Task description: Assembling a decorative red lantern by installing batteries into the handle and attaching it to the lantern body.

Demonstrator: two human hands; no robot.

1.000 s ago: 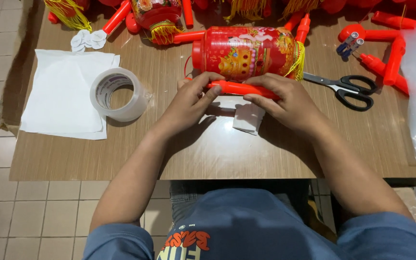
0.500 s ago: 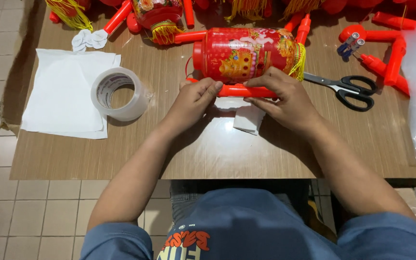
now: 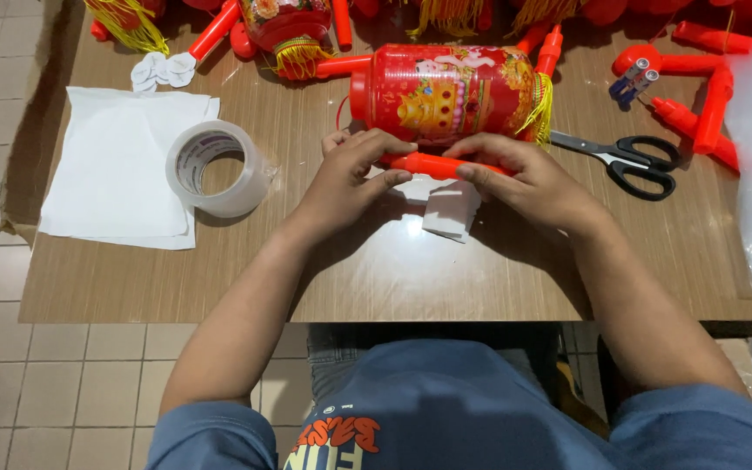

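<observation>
Both hands are meeting at the middle of the wooden table (image 3: 219,278), working on an orange plastic handle stick (image 3: 435,164) that is lying along the front of a red cylindrical lantern (image 3: 446,92). The left hand (image 3: 352,178) is pinching the stick's left end between thumb and fingertips; the right hand (image 3: 528,178) is curling over its right part, fingers pressed together on it. Just below the stick a small white folded piece (image 3: 452,210) is resting on the table — what it is, I cannot tell.

The lantern is lying on its side, already assembled by the look of it, its yellow fringe (image 3: 540,104) hanging at the right end. Judging by this, the stick is not yet packed or fixed. A roll of clear tape (image 3: 217,168) is sitting on white sheets (image 3: 110,174) to the left, and black-handled scissors (image 3: 633,159) are lying to the right — neither is in hand.
</observation>
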